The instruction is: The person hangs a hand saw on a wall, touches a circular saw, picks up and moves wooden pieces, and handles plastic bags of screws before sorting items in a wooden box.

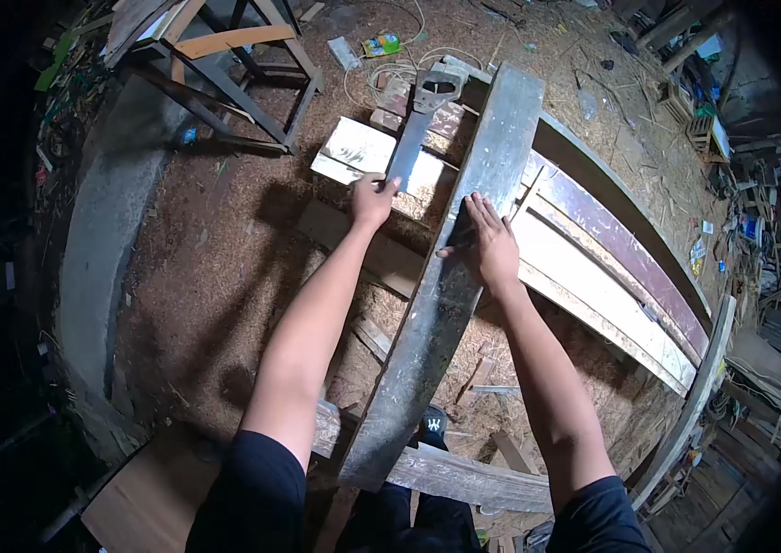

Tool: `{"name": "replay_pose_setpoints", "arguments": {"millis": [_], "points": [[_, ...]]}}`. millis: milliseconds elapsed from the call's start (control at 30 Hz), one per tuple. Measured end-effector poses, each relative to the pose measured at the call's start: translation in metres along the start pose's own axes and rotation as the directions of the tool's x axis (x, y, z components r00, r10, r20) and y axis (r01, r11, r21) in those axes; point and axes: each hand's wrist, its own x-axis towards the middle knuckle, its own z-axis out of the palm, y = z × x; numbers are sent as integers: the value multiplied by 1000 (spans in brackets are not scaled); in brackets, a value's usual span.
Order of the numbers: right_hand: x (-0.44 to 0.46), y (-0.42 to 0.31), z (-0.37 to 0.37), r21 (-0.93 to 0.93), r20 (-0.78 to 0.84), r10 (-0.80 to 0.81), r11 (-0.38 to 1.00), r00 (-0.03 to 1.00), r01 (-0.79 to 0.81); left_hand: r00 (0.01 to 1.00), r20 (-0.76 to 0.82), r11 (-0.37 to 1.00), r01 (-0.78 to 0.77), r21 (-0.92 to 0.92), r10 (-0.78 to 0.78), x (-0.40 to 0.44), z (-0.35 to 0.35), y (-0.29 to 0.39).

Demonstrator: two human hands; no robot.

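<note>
Fingers of the left hand (373,204) pinch the handsaw (412,143) near its blade tip, over pale boards (354,144); right hand (495,247) open on the grey plank (406,355). Best: light grip, clear of teeth; palm pressing evenly.

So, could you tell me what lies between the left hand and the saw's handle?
The saw's blade lies between left hand and handle, in the head view.

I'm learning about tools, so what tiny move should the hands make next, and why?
I'd probably shift the left hand to the handsaw's handle. Those fingers are at the blade's far end, and the handle is the part made for holding. The right hand lies flat on the long gray plank.
</note>
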Motion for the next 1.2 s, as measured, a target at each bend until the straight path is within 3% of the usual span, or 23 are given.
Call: {"name": "replay_pose_setpoints", "arguments": {"millis": [167,233,267,433,533,700,767,833,1100,1200], "points": [[2,-9,-13,-62,47,24,998,999,-21,988,127,995,89,-37,-83,10,17,-6],[3,-12,-17,-77,100,49,996,994,-42,953,168,928,287,-236,-251,6,17,-4],[4,-13,-18,-81,112,52,996,992,-43,954,167,919,288,-268,-249,5,14,-3],[6,-19,-23,-110,145,76,992,986,-61,964,177,886,255,-386,-201,-15,-23,7],[10,-3,1,-124,140,69,991,988,-52,982,168,876,155,-457,-86,-32,-58,5],[1,-27,-44,-155,272,59,988,960,-16,983,186,917,70,-393,5,-77,-139,8],[-16,-30,-41,-71,190,5,997,982,8,976,219,955,49,-293,17,-100,-179,14],[-33,-43,-48,1,-54,-108,994,993,108,962,268,972,7,-237,58,-123,-214,16],[-91,-80,-85,-103,7,-279,955,960,278,907,374,949,-75,-305,192,-205,-317,41],[-117,-99,-118,314,-89,-274,904,958,288,876,433,947,-75,-312,212,-237,-341,67]]}}
